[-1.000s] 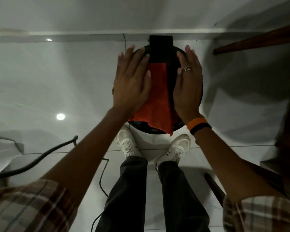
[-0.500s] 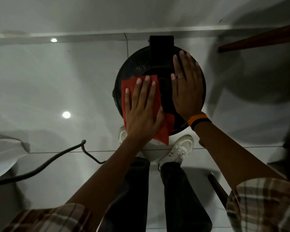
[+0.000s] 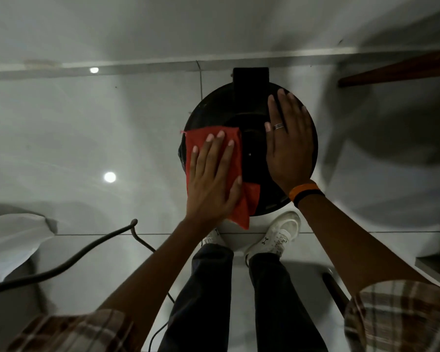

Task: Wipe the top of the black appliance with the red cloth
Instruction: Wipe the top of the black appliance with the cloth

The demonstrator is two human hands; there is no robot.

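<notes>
Glossy pale floor tiles (image 3: 87, 138) surround black appliance (image 3: 252, 148); left hand (image 3: 211, 181) flat on red cloth (image 3: 214, 161), right hand (image 3: 287, 143) spread.

Glossy pale tile floor (image 3: 87, 138) w/ ceiling-light reflections (image 3: 109, 177), dim room.

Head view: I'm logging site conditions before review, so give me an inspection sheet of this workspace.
Surface: glossy pale tiled floor, with ceiling lights reflected in it.
Job's things: round black appliance standing on the floor; red cloth spread over its left part, one corner hanging past the near rim.
Clutter: white bag-like item at the left edge, not identifiable.
Grippers: left hand flat, palm down, pressing the cloth; right hand flat on the bare right part of the lid, holding nothing.
Cables: thick dark hose curving in from the left; thin cord by the legs.
Surroundings: wall base at the far side; brown wooden piece at upper right; white shoes right against the appliance.
</notes>
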